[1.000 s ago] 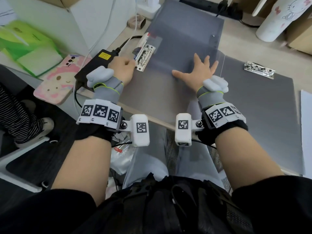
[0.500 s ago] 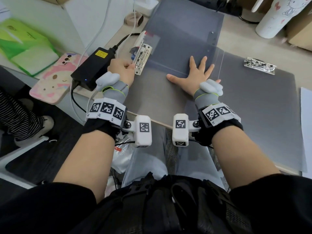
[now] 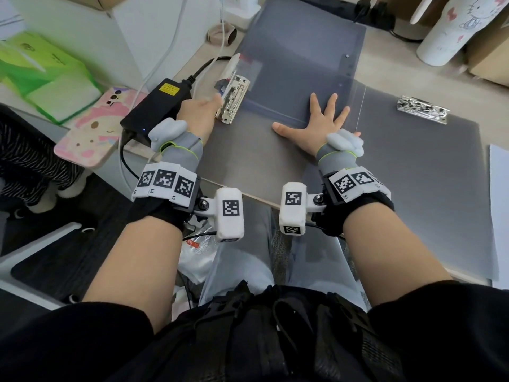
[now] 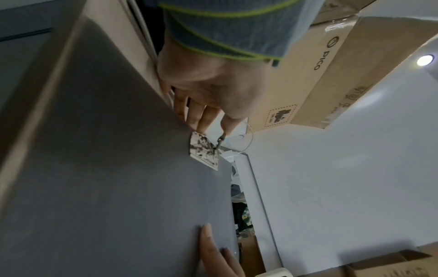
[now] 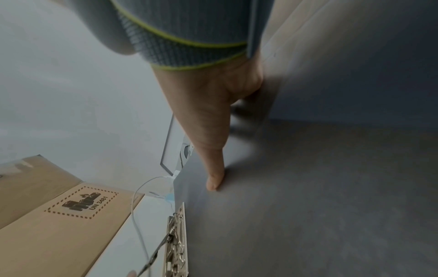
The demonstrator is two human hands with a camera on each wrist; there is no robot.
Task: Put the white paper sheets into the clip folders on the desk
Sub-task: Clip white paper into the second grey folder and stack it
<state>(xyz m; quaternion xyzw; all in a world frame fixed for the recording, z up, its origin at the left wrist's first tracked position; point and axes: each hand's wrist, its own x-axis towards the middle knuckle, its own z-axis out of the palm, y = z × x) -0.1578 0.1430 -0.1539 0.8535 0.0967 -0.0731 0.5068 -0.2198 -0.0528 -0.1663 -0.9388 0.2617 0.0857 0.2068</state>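
Desk (image 3: pixel 385 59): beige top, far and right.
Floor (image 3: pixel 55 244): dark, near left.
Cabinet (image 3: pixel 154 31): white, far left, beside the desk.
Boxes (image 4: pixel 315 61): cardboard, stacked against the white wall (image 4: pixel 355 168).
Light (image 4: pixel 425 60): one round ceiling lamp, lit.
Chair base (image 3: pixel 33 260): white, near left on the floor.

Left hand (image 3: pixel 199 114), right hand (image 3: pixel 316 125): bare, forearms bare. Each wrist wears a grey knit cuff (image 3: pixel 180 153) edged in lime green, with a pale grey padded lump on top. Behind it, a black strap carrying a white band of square black-and-white code markers (image 3: pixel 165 181). White camera pod (image 3: pixel 230 213) with its own marker, fixed by a screw joint. Black sleeves, black harness, light grey trousers.
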